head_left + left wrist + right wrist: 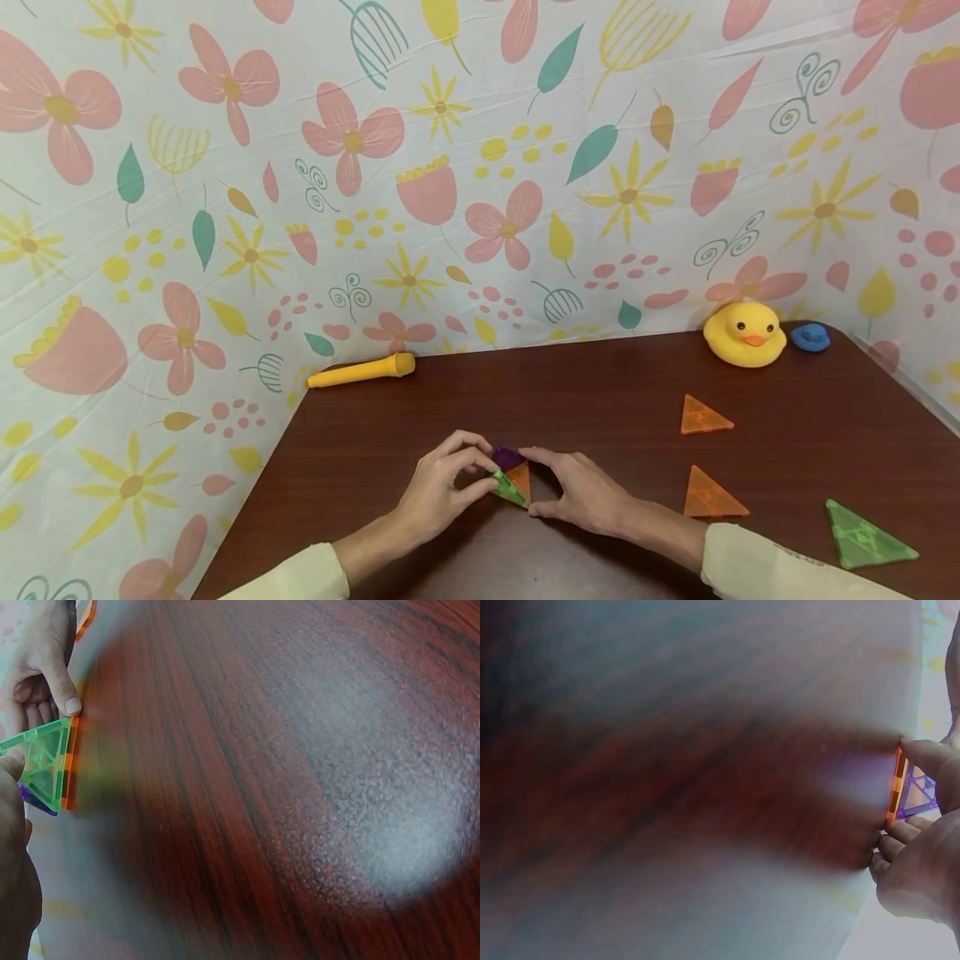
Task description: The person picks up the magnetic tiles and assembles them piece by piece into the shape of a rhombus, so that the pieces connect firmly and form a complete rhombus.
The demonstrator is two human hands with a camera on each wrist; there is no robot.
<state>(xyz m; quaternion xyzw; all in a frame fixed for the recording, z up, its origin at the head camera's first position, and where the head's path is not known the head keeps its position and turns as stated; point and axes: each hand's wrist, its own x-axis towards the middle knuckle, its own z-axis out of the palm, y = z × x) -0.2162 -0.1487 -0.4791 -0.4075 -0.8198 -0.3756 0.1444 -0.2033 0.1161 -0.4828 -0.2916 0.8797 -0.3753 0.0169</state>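
Near centre, the left hand (441,486) pinches a translucent green plastic triangle (509,490); the right hand (587,492) grips a translucent orange triangle (522,477).

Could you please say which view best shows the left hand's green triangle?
The left wrist view: the green triangle looks largest there, ribs visible. The head view shows it smaller; right wrist, not at all.

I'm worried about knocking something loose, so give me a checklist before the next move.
1. Left hand pinching the green triangle tile: ok.
2. Right hand touching the orange tile: ok.
3. Purple tile firmly joined to the green one: cannot tell.
4. Right sleeve clear of the nearer loose orange triangle: cannot tell.
5. Yellow rubber duck away from both hands: ok.
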